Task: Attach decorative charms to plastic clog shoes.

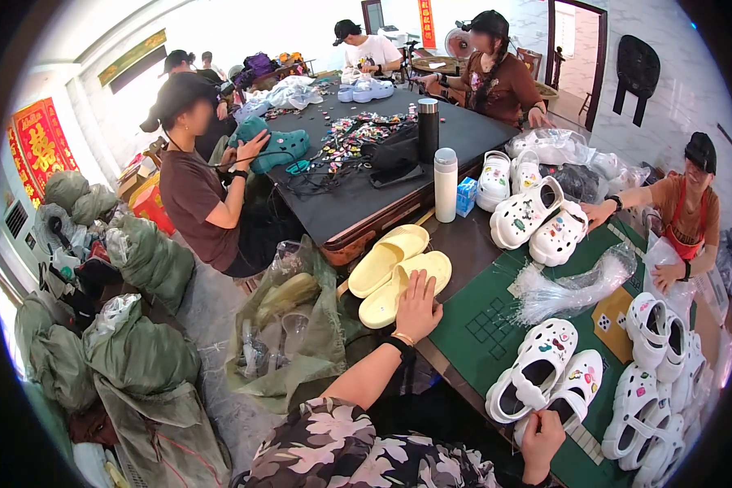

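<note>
My left hand (417, 307) lies flat on one of two pale yellow slippers (372, 272), its fingers stretched over the upper. The slippers rest side by side at the table's near edge. My right hand (542, 439) is closed, fingertips pinched at the heel end of a white clog (581, 378) decorated with colourful charms. Exactly what part is between the fingertips is partly hidden. Beside it, touching, stands its white mate (535, 366), also with charms. A bundle of clear plastic strips (573, 276) lies on the green mat (484, 325) beyond these clogs.
Several charmed white clogs (633, 407) crowd the right edge, with others (516, 215) farther back. A white bottle (445, 185) and black flask (428, 130) stand near a blue box (466, 195). Co-workers sit around the dark table (333, 207); one holds a teal clog (281, 146). Sacks (142, 342) fill the left floor.
</note>
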`<state>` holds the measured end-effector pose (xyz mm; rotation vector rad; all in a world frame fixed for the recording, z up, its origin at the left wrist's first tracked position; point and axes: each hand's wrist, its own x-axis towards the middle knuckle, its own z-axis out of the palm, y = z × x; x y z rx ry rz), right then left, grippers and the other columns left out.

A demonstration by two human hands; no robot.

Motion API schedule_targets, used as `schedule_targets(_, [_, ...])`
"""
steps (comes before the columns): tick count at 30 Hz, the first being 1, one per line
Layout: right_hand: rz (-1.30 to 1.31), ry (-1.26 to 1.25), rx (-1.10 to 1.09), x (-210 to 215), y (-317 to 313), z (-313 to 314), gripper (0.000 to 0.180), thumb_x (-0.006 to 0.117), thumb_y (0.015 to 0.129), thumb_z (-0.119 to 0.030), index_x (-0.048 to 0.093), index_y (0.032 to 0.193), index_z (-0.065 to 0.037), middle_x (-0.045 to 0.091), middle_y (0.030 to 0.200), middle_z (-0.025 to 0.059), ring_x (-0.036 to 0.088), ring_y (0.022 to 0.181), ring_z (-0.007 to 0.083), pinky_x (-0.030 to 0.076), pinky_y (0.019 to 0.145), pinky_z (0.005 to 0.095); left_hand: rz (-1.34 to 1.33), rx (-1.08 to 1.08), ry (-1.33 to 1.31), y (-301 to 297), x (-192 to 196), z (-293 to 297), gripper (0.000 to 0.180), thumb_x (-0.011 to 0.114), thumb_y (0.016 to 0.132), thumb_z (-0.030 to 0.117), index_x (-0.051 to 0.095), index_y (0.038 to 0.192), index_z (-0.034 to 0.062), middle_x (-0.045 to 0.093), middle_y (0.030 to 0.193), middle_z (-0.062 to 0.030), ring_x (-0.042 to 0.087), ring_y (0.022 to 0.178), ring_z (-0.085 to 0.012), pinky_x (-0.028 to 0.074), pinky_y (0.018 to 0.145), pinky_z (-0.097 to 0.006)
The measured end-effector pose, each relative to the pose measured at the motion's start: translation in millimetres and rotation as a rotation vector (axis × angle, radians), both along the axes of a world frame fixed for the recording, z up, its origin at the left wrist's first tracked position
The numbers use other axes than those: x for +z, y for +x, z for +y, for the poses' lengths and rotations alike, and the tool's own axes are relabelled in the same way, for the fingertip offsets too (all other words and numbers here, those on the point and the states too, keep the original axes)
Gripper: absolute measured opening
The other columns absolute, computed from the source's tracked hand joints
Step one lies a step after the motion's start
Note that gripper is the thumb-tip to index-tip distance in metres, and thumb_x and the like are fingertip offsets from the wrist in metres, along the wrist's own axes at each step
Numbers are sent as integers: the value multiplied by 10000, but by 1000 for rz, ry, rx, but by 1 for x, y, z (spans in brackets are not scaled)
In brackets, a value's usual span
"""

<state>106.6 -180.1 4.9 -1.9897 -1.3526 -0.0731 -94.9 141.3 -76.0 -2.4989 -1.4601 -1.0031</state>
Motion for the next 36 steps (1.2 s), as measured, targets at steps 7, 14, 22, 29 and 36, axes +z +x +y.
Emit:
schedule_targets(7, [-12, 10, -4, 0, -1, -1, 51, 615, 790, -7, 570, 800, 12, 568, 754, 163, 581, 681, 348, 445, 595, 408, 24, 2, 17, 0, -1, 1, 656, 667, 748, 251, 457, 1335, 45, 352, 1461, -184, 271, 1404, -342, 403, 986, -465])
schedule_targets(14, [-38, 20, -2, 0, -1, 0, 58, 617, 790, -12, 563, 789, 8, 560, 742, 159, 573, 667, 345, 438, 584, 411, 38, 6, 45, -2, -1, 2, 670, 667, 742, 250, 453, 1341, 39, 360, 1457, -179, 276, 1403, -342, 405, 976, -469])
schedule_targets(22, [-42, 30, -9, -4, 1, -1, 68, 624, 787, -18, 561, 779, 6, 550, 728, 161, 561, 652, 346, 430, 574, 407, 34, 8, 4, 1, -1, -1, 664, 667, 750, 253, 453, 1342, 43, 362, 1452, -179, 278, 1401, -346, 406, 973, -473])
schedule_targets(29, [-27, 21, -6, -3, 1, 1, 74, 625, 793, -19, 557, 780, 6, 550, 727, 158, 562, 656, 343, 430, 579, 407, 36, 4, 23, 0, -2, 2, 670, 673, 752, 253, 448, 1345, 37, 360, 1455, -185, 283, 1396, -358, 398, 969, -483])
schedule_targets(36, [0, 11, -12, -2, 0, 1, 54, 617, 794, -10, 570, 815, 8, 554, 742, 157, 560, 650, 341, 436, 585, 404, 21, -5, 37, 0, -2, 2, 671, 674, 750, 247, 448, 1345, 35, 364, 1450, -184, 285, 1395, -356, 392, 971, -479])
